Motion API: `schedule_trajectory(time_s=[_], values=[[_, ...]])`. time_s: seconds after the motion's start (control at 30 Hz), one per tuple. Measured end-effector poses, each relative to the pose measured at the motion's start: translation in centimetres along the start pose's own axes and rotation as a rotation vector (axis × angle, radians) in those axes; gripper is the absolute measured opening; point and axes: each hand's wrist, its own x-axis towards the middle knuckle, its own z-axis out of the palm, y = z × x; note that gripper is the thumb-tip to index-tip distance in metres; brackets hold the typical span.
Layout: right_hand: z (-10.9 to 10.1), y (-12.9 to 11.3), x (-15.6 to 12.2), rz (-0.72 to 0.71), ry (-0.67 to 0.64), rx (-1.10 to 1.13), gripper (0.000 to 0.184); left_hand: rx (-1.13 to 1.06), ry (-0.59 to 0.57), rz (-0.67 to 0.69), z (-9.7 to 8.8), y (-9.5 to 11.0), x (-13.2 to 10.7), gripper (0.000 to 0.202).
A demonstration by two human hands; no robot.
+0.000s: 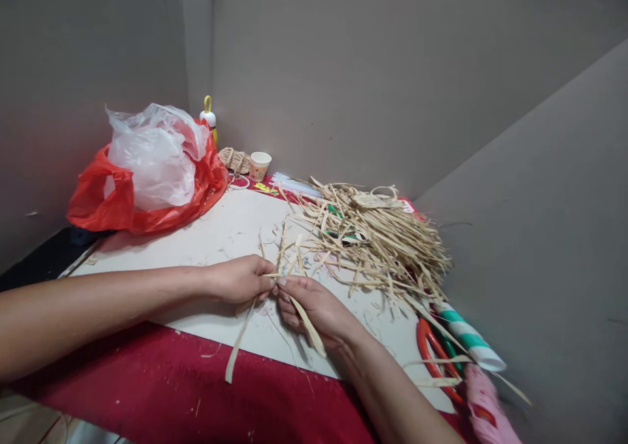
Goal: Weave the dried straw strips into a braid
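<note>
Over the white board (196, 254), my left hand (240, 278) pinches pale dried straw strips (239, 346) between thumb and fingers. My right hand (311, 307) meets it fingertip to fingertip, closed on the same straw work. One flat strip (308, 326) hangs across the right fingers towards me, while another dangles below the left hand. Thin straw ends stick up beyond both hands. Where the strips cross is mostly covered by my fingers. Just past my right hand lies a large heap of loose straw (387, 235).
A red plastic bag (105, 199) with a clear bag (152, 156) sits at the back left. Behind are a yellow-handled bottle (209, 114), a woven straw piece (235, 160) and a paper cup (260, 167). Red-handled scissors (426, 349) and a green-striped roll (471, 337) lie at right.
</note>
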Motion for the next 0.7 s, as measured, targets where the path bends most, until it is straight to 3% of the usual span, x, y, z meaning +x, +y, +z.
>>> schedule_trajectory(time_s=[0.17, 0.43, 0.53, 0.7], values=[[-0.09, -0.08, -0.17, 0.004, 0.006, -0.073, 0.027, -0.007, -0.047, 0.038, 0.12, -0.09, -0.07, 0.035], [0.62, -0.33, -0.51, 0.006, 0.066, -0.081, 0.015, 0.131, 0.06, 0.035, 0.18, -0.22, -0.1, 0.034], [0.68, -0.16, -0.43, 0.01, 0.044, -0.091, 0.025, 0.146, 0.037, 0.073, 0.16, -0.15, -0.13, 0.033], [0.11, 0.32, -0.08, 0.067, -0.039, 0.105, 0.035, 0.21, 0.029, 0.086, -0.06, -0.01, -0.12, 0.031]])
